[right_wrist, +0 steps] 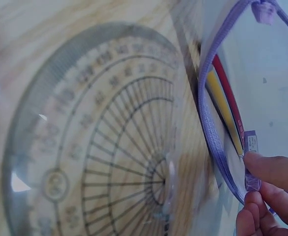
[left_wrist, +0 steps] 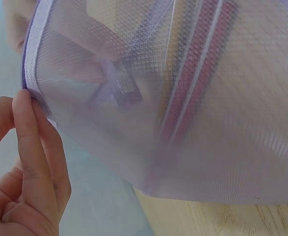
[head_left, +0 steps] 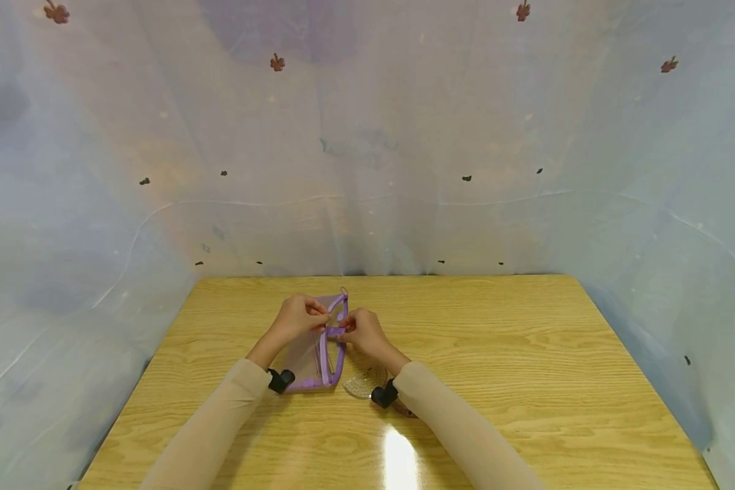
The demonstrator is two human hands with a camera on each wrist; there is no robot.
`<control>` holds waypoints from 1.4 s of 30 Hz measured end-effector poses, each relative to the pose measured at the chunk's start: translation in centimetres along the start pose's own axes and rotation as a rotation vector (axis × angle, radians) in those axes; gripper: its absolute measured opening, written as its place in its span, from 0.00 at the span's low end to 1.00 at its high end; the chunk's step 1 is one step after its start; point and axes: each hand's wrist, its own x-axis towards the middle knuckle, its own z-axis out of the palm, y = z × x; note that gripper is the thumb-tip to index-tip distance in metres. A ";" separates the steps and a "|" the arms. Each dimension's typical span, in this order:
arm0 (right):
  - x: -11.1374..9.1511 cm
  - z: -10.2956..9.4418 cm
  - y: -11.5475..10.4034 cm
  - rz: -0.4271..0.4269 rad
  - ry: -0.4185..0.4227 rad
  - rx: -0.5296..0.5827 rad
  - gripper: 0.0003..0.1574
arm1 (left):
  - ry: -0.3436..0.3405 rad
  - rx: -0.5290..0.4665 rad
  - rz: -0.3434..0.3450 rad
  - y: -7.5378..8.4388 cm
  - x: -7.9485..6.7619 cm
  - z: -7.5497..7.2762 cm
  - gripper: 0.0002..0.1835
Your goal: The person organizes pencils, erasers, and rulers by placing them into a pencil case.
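A purple zip pouch [head_left: 303, 364] of see-through mesh lies on the table with its mouth spread apart. My left hand [head_left: 297, 317] pinches the zip edge on the left side of the mouth between thumb and fingers. At the mouth, my right hand [head_left: 365, 332] pinches a small flat purple piece with a white printed label [right_wrist: 252, 142]; its exact kind I cannot tell. Through the mesh in the left wrist view show red pencil-like sticks [left_wrist: 193, 73] and a yellowish one beside them. A clear protractor [right_wrist: 119, 123] lies on the table below my right hand.
The wooden table [head_left: 496, 354] has a pale plastic sheet [head_left: 367, 156] standing behind it and along both sides. Partly hidden under my right wrist is a brownish object [head_left: 404, 410], near the protractor. A small loop [head_left: 344, 290] sticks out at the pouch's far end.
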 end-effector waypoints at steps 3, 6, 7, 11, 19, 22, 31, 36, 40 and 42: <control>0.1 0.0 0.1 -0.001 0.000 -0.002 0.10 | -0.001 -0.001 0.004 0.0 0.1 0.0 0.04; 0.1 0.1 0.1 0.010 0.000 -0.002 0.10 | 0.000 -0.007 0.001 -0.1 0.1 0.0 0.04; 0.2 0.1 0.1 0.013 -0.001 -0.004 0.10 | 0.000 -0.007 0.000 -0.1 0.1 0.0 0.04; 0.3 0.1 0.1 0.031 -0.006 -0.003 0.10 | 0.003 0.000 -0.002 0.0 0.1 0.0 0.04; 0.5 0.2 0.2 0.045 -0.007 -0.004 0.10 | 0.004 0.010 -0.002 0.2 0.1 -0.1 0.04; 0.5 0.2 0.2 0.047 -0.010 0.005 0.10 | 0.002 0.004 -0.005 0.1 0.1 -0.2 0.04; 0.5 0.4 0.1 0.024 -0.006 0.021 0.11 | -0.001 0.013 0.001 -0.2 0.0 -0.3 0.05; 0.5 0.3 0.2 0.011 0.009 0.030 0.11 | -0.002 0.000 -0.001 -0.1 -0.1 -0.3 0.05; 0.5 0.1 0.4 0.008 0.014 0.020 0.11 | -0.002 0.002 0.004 -0.2 -0.1 -0.4 0.04; 0.5 0.1 0.4 0.006 0.015 0.019 0.11 | 0.000 0.007 0.005 -0.3 -0.1 -0.4 0.04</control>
